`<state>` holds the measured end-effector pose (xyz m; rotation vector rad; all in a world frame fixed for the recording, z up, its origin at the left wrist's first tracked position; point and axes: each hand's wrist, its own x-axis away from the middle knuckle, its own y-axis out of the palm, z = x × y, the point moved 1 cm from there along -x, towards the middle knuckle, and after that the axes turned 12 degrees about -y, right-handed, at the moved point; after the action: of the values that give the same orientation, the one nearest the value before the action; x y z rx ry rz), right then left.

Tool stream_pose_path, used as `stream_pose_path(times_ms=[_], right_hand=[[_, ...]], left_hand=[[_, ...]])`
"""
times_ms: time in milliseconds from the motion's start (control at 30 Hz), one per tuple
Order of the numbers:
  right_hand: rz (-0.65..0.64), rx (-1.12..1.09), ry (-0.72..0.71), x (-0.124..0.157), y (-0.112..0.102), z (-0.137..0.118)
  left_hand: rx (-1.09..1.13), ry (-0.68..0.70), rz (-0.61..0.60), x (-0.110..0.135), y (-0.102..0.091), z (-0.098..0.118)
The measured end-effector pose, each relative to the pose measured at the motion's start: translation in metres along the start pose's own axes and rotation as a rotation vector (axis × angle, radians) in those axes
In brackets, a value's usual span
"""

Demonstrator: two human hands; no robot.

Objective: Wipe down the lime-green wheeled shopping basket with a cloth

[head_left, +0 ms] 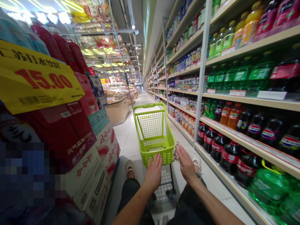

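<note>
A lime-green shopping cart stands in front of me, and its basket has nothing in it. My left hand lies against the near wall of the basket with its fingers stretched out. At the basket's near right corner, my right hand is closed around a small crumpled beige cloth. The cloth is blurred and partly covered by the fingers, so its exact kind is unclear. Below the basket are the cart's lower wire rack and dark wheels, between my feet.
Shelves of bottled drinks line the right side. On the left are stacked drink cartons with a yellow price sign. A tiled aisle runs ahead past a wood-sided display counter. The lower left corner is pixelated.
</note>
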<state>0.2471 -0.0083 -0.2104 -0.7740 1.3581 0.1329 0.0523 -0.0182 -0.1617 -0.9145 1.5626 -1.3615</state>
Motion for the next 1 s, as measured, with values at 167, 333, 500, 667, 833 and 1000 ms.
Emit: stream_pose_path(times_ms=[167,333,500,667,833,1000], right_hand=[[-0.047,0.012,0.062,0.018,0.023,0.005],[-0.088,-0.017,-0.005,0.035,0.026,-0.013],[-0.002,-0.055,-0.009,-0.013,0.02,-0.027],[-0.089,-0.033,-0.074,0.025,0.037,-0.04],[-0.102,-0.091,-0.177,-0.012,0.034,-0.066],[-0.162,-0.065,-0.283,-0.041,0.053,-0.083]], left_hand=[[0.043,0.052,0.009,0.001,-0.01,0.001],[0.001,-0.001,0.079,-0.002,0.001,-0.013],[-0.025,-0.084,0.086,0.006,0.008,-0.028],[-0.051,-0.075,0.053,0.015,0.009,-0.043],[-0.027,-0.194,0.062,0.021,0.017,-0.059],[-0.021,-0.278,0.088,0.027,0.022,-0.072]])
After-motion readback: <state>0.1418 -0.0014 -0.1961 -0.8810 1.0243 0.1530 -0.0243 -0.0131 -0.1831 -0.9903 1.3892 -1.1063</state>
